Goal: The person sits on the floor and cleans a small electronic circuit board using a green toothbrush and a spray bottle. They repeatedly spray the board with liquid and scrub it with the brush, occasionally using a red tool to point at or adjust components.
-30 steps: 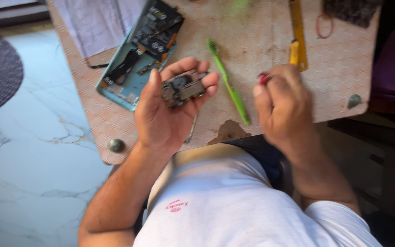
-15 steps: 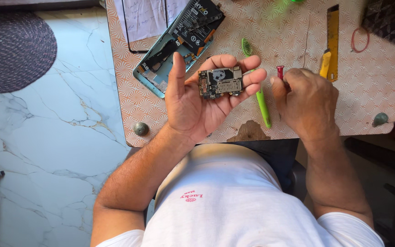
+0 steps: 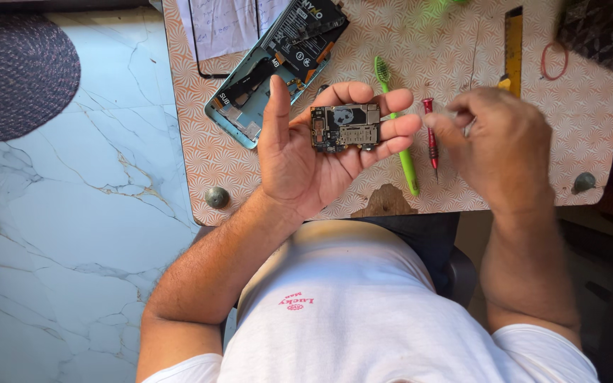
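Phone circuit board [image 3: 345,128], small, dark and rectangular, lies flat on the fingers of the open left hand [image 3: 313,149], cradled rather than gripped, above the table's near edge. Right hand [image 3: 494,142] hovers just right of it, fingertips pinched together — whether on anything, I cannot tell. Between the hands lie a red-handled screwdriver [image 3: 431,135] and a green toothbrush [image 3: 395,128]; far left, the opened teal phone shell [image 3: 250,117]. Resting loose, the board could likely slide off — a tilt of the palm would do it.
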